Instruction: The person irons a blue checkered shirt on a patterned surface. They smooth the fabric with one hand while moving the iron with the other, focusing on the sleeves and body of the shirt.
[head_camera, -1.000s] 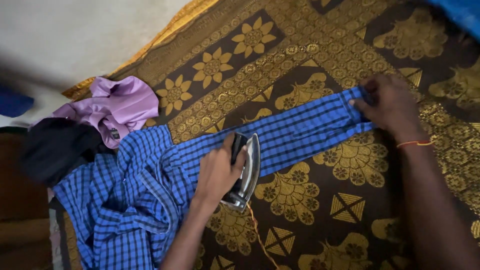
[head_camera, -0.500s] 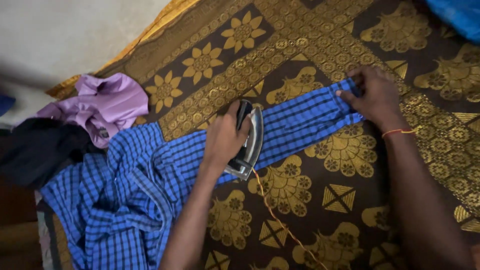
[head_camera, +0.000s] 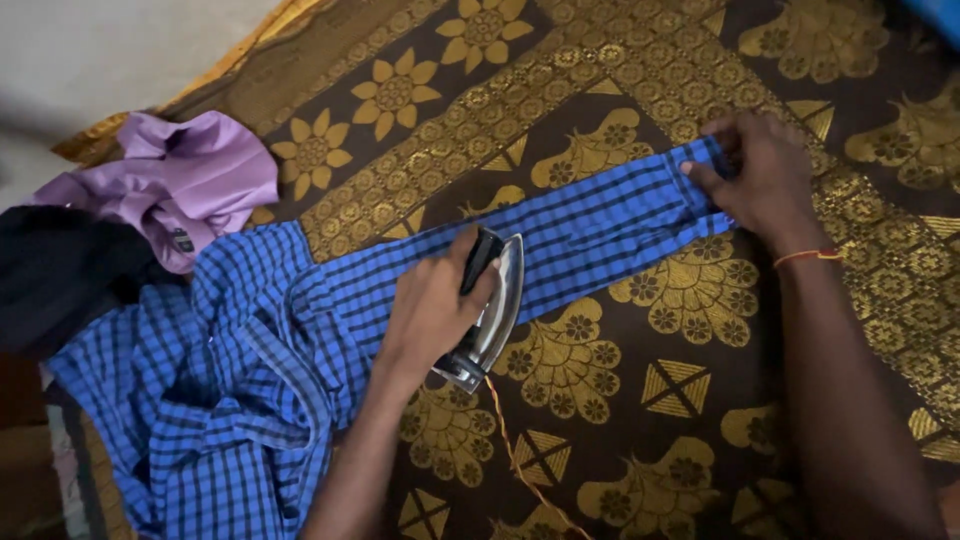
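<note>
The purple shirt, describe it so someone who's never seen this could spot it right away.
On the brown and gold patterned cloth, look to its upper left edge. The purple shirt lies crumpled there, between a black garment and the blue checked shirt. It alone is plain and pale.

The left hand (head_camera: 428, 312) covered most of the iron's (head_camera: 490, 315) handle. The right hand (head_camera: 762, 175) hid the cuff end of the blue checked sleeve (head_camera: 600, 235). The shirt's lower part ran off the bottom edge, and the orange cord (head_camera: 510, 450) too.
</note>
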